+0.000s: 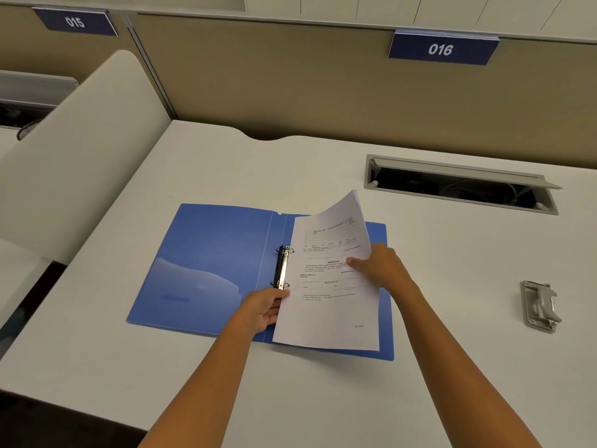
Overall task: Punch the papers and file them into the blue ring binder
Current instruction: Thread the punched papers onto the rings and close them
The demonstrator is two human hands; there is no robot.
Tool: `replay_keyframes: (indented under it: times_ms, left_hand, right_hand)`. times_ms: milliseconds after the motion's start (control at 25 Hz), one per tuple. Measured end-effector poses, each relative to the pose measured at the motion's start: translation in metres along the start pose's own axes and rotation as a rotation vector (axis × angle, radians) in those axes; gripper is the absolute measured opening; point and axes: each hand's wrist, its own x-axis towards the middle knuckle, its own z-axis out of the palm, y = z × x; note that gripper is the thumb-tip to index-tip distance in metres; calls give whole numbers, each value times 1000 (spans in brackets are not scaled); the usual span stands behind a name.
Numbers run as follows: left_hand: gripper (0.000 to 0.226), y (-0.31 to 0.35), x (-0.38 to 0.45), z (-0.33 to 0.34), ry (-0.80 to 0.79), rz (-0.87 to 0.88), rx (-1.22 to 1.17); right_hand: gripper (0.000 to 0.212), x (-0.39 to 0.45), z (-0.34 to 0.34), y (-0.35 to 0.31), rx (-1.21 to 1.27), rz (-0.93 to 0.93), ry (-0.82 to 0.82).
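Both forearms enter from the near edge of the white desk point(193, 367) and reach forward to the work area.

Left hand point(263, 308): positioned at the near left edge of the papers point(332, 286), just below the ring mechanism point(282, 267). Thumb lies on top at the sheet edge, fingers curl beneath; the hand pinches the papers.

Right hand point(378, 268): grips the right edge of the papers at mid-height, thumb on the printed face, fingers behind the sheet.

The papers are a thin sheaf of printed forms, held over the right-hand half of the blue ring binder point(210, 270). The near end lies low against the binder; the far right corner curls upward, clear of the cover. The left edge sits just beside the two metal rings; whether the holes are on the rings cannot be determined.

The binder lies open and flat in the middle of the desk, inner left cover bare, ring mechanism along the spine.

A grey hole punch point(540, 307) stands well apart to the right, near the desk edge.

Further back, a cable tray point(462, 185) is recessed in the desk with its lid raised. Behind it runs a beige partition bearing a blue plate marked 016 point(442, 48); a second plate, 015 point(75, 22), marks the neighbouring bay at the left.
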Motion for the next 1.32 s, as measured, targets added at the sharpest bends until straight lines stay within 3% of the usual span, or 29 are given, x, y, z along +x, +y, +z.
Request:
replay_keyframes:
  times_ms: [280, 480, 680, 840, 1160, 1320]
  left_hand:
    - [24, -7, 0, 3, 172, 88, 144]
    - [36, -7, -4, 8, 432, 295, 698]
    - [36, -7, -19, 13, 558, 448, 922]
    - [44, -12, -18, 9, 571, 506, 832]
    - [56, -19, -7, 11, 527, 624, 649]
    - [50, -30, -2, 25, 643, 653, 430]
  right_hand:
    - [38, 7, 14, 30, 71, 89, 6]
    - [46, 6, 24, 47, 82, 160, 10]
    - [57, 2, 29, 53, 109, 190, 76]
    - [67, -1, 39, 54, 114, 138, 178]
    - [64, -9, 55, 52, 15, 72, 286]
    - [60, -18, 68, 41, 31, -147, 365]
